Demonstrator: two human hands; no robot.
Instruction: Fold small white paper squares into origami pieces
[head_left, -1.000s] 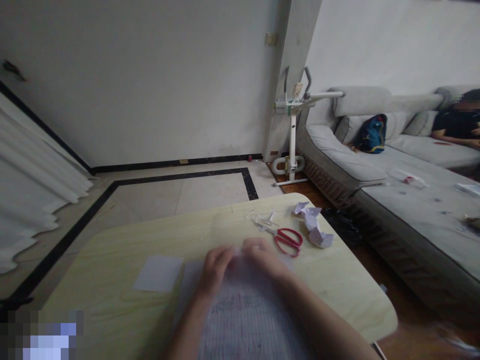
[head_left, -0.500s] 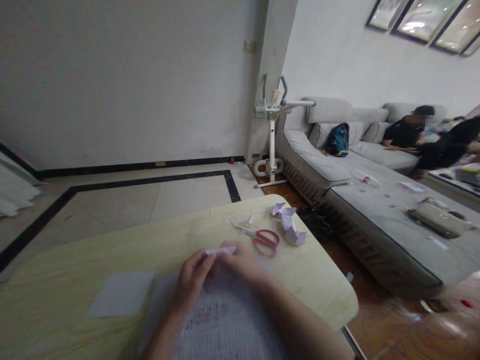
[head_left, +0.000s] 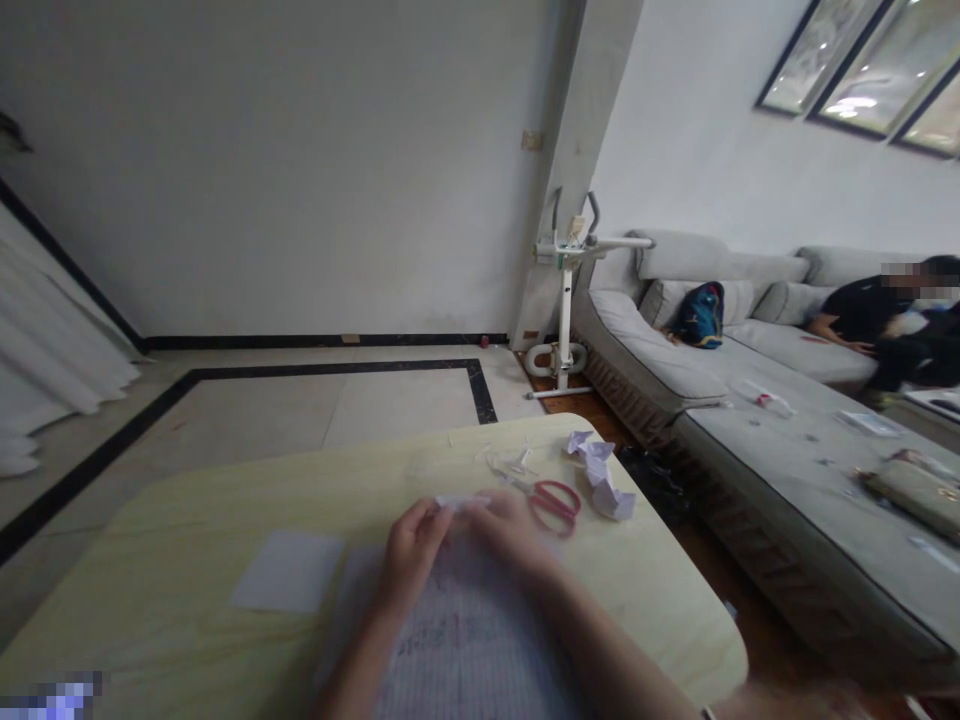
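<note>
— Saw what in the hands?
— Saw a small folded white paper (head_left: 459, 501), pinched at its left end between thumb and fingers of the left hand (head_left: 411, 535) and gripped at its right end by the right hand (head_left: 512, 527). Found the right fingers too blurred to trace singly.
— Located that paper where?
— Located it between the two hands, over the far end of a lined sheet (head_left: 457, 655) with blurred marks, spread on the pale table (head_left: 667, 610). Could not tell contact with the sheet from a gap.
— Noticed anything nearby?
— Noticed a plain paper square (head_left: 289, 572) left of the lined sheet, red-handled scissors (head_left: 573, 512) near the right hand, white scraps (head_left: 521, 460) by the blades, and folded paper pieces (head_left: 598, 462) right of the scissors.
— Spotted anything farther off?
— Spotted a grey sofa (head_left: 810, 480), with a blue backpack (head_left: 700, 318) and a seated person (head_left: 862, 315) on it.
</note>
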